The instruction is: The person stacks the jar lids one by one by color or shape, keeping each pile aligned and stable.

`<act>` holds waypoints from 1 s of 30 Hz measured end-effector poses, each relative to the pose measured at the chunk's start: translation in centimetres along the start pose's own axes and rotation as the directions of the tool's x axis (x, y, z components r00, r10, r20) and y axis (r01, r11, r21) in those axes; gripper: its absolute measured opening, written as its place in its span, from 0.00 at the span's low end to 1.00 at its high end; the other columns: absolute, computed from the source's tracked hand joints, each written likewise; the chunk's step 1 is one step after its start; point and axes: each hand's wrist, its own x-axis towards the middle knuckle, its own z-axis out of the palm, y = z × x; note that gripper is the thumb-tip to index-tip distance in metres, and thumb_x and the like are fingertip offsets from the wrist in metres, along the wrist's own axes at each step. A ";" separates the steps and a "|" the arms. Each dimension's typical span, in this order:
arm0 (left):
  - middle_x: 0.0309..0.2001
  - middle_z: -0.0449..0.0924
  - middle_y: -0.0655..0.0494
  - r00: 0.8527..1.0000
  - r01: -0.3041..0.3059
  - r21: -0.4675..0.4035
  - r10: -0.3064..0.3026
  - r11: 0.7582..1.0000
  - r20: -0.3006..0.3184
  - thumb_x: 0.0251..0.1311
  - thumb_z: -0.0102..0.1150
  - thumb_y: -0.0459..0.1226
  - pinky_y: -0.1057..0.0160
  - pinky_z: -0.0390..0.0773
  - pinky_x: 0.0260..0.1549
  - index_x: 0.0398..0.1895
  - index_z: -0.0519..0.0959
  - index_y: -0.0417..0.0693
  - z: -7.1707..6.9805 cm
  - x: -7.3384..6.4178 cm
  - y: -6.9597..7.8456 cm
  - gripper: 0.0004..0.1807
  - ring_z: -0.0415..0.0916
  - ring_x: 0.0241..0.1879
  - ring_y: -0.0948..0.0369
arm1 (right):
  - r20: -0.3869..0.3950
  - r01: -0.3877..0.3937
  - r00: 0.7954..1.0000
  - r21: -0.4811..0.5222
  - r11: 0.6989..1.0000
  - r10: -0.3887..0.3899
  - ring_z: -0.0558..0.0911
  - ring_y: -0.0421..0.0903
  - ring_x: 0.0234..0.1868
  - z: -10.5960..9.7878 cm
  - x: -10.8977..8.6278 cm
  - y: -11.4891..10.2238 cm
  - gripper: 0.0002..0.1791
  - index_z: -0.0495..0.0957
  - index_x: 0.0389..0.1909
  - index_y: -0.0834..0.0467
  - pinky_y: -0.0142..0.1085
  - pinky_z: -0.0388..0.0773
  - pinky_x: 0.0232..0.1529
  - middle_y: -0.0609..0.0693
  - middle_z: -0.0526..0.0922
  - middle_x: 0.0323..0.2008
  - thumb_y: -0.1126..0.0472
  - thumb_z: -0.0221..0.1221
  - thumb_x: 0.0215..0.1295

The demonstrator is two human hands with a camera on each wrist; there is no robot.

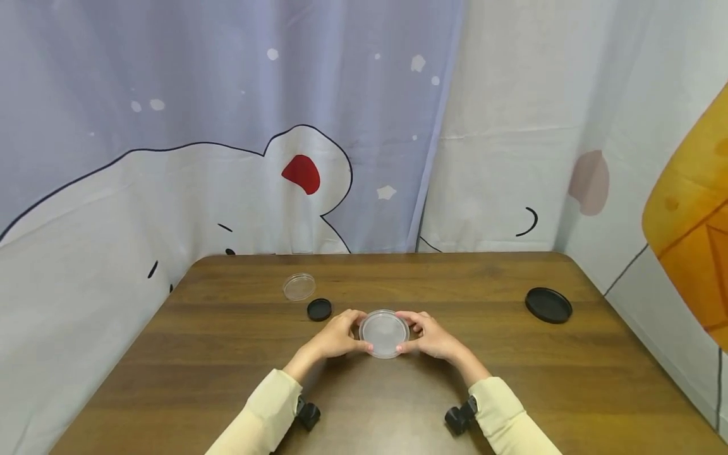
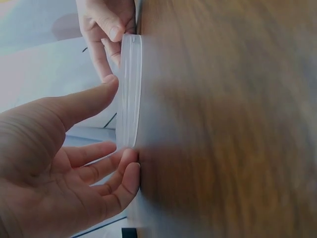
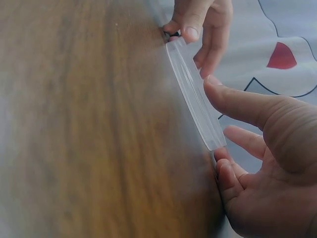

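Gripping a round, clear, plastic-looking dish [image 1: 384,335] from opposite sides: left hand [image 1: 339,333] and right hand [image 1: 433,337] curve thumbs and fingers about its rim, low over mid-table; contact with the wood unclear. Light, even pressure and a level dish seem best, lest it slip. Surface: brown wood-grain table [image 1: 227,392]. Behind: blue-and-white cartoon-printed fabric curtain [image 1: 364,95].

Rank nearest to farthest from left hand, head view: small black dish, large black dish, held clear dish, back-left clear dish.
1. Held clear dish: in left hand
2. Small black dish: just beyond, left
3. Back-left clear dish: farther back
4. Large black dish: far right
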 end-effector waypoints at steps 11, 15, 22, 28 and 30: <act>0.53 0.73 0.34 0.995 0.082 -0.097 -0.087 0.992 -0.052 0.56 0.69 0.40 0.69 0.75 0.31 0.62 0.67 0.29 -2.5 -0.2 -0.3 0.36 0.74 0.33 0.62 | -0.049 -0.033 0.998 0.056 0.998 0.036 0.76 0.56 0.51 -1.4 0.5 0.0 0.36 0.67 0.65 0.68 0.38 0.74 0.48 0.69 0.74 0.55 0.59 0.67 0.58; 0.54 0.73 0.33 0.981 0.128 -0.140 -0.146 0.982 -0.127 0.57 0.68 0.40 0.67 0.77 0.33 0.63 0.67 0.31 -4.4 -0.7 -1.2 0.35 0.76 0.36 0.58 | -0.081 -0.021 0.996 0.054 0.998 0.026 0.75 0.61 0.56 -1.5 1.4 -0.6 0.35 0.66 0.65 0.68 0.47 0.74 0.55 0.70 0.74 0.58 0.60 0.65 0.59; 0.57 0.73 0.33 0.923 0.221 -0.232 -0.280 0.947 -0.264 0.61 0.64 0.40 0.60 0.79 0.41 0.64 0.67 0.34 -8.6 -1.5 -3.2 0.32 0.78 0.47 0.49 | -0.143 -0.006 0.989 0.161 0.987 0.030 0.72 0.64 0.61 -0.4 4.2 -3.2 0.30 0.68 0.64 0.66 0.51 0.71 0.61 0.69 0.73 0.61 0.62 0.63 0.62; 0.59 0.70 0.32 0.869 0.271 -0.342 -0.381 0.900 -0.314 0.63 0.62 0.40 0.51 0.78 0.51 0.66 0.64 0.33 -10.9 -2.1 -5.4 0.33 0.75 0.52 0.45 | -0.177 0.025 0.984 0.212 0.977 0.013 0.75 0.60 0.60 1.3 7.2 -5.8 0.27 0.70 0.63 0.63 0.48 0.74 0.61 0.64 0.76 0.59 0.63 0.62 0.63; 0.60 0.69 0.32 0.849 0.283 -0.382 -0.415 0.880 -0.327 0.63 0.62 0.39 0.51 0.78 0.52 0.66 0.64 0.33 -11.3 -2.2 -6.3 0.33 0.74 0.53 0.46 | -0.191 0.035 0.982 0.227 0.973 0.009 0.76 0.58 0.59 2.1 8.5 -6.5 0.27 0.71 0.63 0.62 0.45 0.75 0.60 0.63 0.78 0.58 0.63 0.63 0.63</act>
